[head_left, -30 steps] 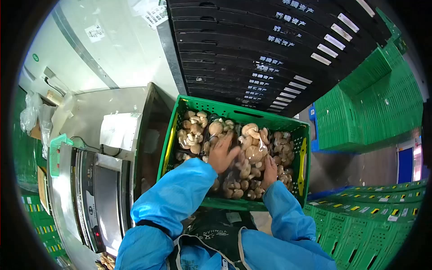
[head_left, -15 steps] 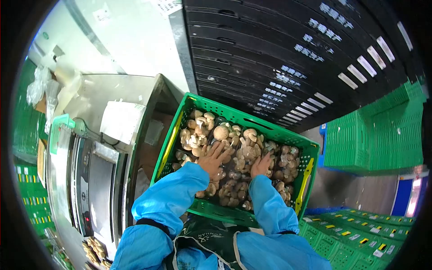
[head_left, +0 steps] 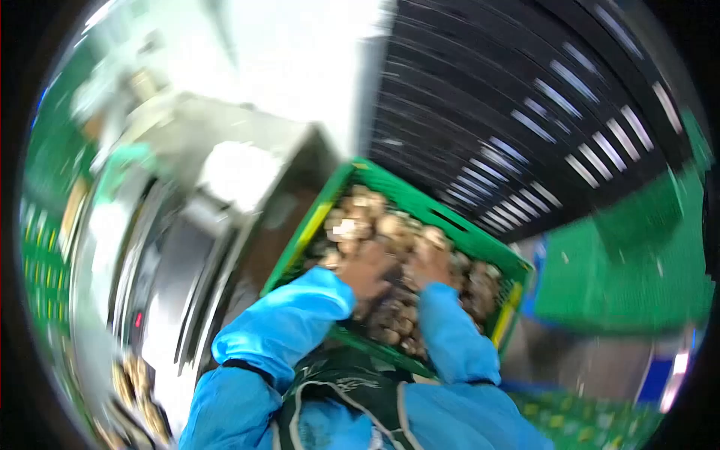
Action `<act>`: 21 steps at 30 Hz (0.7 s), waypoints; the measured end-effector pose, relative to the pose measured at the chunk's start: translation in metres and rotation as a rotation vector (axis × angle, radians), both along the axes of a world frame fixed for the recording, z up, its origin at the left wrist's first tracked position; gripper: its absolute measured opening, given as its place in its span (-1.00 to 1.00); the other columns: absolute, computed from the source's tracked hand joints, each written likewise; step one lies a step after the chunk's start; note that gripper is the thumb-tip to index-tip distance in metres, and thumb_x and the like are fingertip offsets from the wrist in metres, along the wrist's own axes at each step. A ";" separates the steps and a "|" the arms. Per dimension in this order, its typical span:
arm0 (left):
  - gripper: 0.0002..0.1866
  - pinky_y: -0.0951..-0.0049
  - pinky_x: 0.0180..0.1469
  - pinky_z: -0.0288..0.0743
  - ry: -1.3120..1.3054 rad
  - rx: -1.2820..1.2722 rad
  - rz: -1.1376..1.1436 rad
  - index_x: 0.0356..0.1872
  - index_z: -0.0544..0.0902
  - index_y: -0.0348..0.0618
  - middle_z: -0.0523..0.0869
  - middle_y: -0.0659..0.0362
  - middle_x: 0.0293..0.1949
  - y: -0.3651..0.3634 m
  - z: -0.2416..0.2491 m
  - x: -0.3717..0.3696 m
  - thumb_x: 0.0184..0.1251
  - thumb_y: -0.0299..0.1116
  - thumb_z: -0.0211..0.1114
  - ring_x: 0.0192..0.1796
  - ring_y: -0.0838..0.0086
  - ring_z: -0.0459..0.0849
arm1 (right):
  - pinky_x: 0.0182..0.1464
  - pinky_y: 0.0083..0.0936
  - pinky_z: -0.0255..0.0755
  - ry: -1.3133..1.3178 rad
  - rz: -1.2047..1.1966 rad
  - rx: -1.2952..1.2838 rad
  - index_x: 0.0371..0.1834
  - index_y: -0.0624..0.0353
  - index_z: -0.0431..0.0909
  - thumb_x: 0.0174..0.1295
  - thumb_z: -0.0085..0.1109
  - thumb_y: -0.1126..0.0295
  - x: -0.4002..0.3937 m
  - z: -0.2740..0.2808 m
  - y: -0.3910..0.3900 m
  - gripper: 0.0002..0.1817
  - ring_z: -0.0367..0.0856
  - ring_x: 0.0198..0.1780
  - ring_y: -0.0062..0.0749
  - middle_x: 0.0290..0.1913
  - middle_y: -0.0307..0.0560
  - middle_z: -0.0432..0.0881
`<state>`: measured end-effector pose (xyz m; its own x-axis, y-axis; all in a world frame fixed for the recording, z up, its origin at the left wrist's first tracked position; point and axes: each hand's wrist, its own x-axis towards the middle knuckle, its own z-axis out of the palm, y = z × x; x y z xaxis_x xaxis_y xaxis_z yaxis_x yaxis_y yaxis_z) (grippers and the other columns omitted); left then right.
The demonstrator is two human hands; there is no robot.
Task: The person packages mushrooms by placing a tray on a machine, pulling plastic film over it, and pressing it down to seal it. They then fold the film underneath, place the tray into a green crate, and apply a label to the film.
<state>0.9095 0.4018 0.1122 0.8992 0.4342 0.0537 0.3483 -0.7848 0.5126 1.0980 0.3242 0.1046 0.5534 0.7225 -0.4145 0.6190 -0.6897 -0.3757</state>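
A green crate (head_left: 420, 196) with yellow handles stands before me, filled with bagged brown mushrooms (head_left: 397, 326). Over the left-middle of the load lies my left hand (head_left: 366, 271), open, its fingers stretched across the bags. My right hand (head_left: 431, 268) is a little to its right, also open, touching the mushrooms closer to the far side. Motion blur softens both hands, and the fingertips are hard to separate from the mushrooms. Neither hand visibly lifts a bag.
Stacked black crates (head_left: 480, 112) rise behind the green crate. To the left is a metal worktable (head_left: 225, 120) with a scale-like machine (head_left: 180, 255) and a white sheet (head_left: 238, 174). Green crates (head_left: 630, 255) are stacked at right. More mushrooms (head_left: 139, 397) lie at lower left.
The view has shifted and blurred, with the surroundings turned slightly clockwise. My left hand has moved a little right and my right hand farther up the crate, so they sit closer together.
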 end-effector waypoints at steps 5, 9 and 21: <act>-0.50 0.16 0.31 0.15 -0.247 -0.110 0.358 0.17 0.41 -0.15 0.46 -0.04 0.13 -0.043 0.065 -0.127 0.28 -0.10 0.15 0.24 0.15 0.38 | 0.38 -0.15 -0.04 -0.532 0.441 0.409 0.25 0.33 0.26 0.24 -0.02 0.13 0.034 -0.082 0.014 -0.40 0.16 0.30 0.14 0.24 0.31 0.29; -0.68 0.27 0.05 0.43 -0.562 -0.181 0.830 0.02 0.53 -0.18 0.62 0.01 -0.06 -0.088 0.105 -0.274 0.25 -0.34 0.21 0.01 0.16 0.57 | 0.17 -0.40 0.31 0.421 0.405 0.736 0.18 0.39 0.35 0.35 -0.05 0.33 -0.111 0.021 0.070 -0.58 0.46 0.12 -0.20 0.10 0.13 0.49; -0.55 0.42 0.22 0.27 -1.213 -0.009 2.235 0.15 0.41 -0.38 0.53 -0.02 0.08 -0.252 0.026 -0.737 0.30 -0.33 0.15 0.16 0.33 0.46 | 0.09 -0.42 0.38 1.399 0.980 -0.426 0.29 0.40 0.16 0.28 0.01 0.40 -0.684 0.078 -0.019 -0.46 0.46 0.14 -0.23 0.15 0.13 0.43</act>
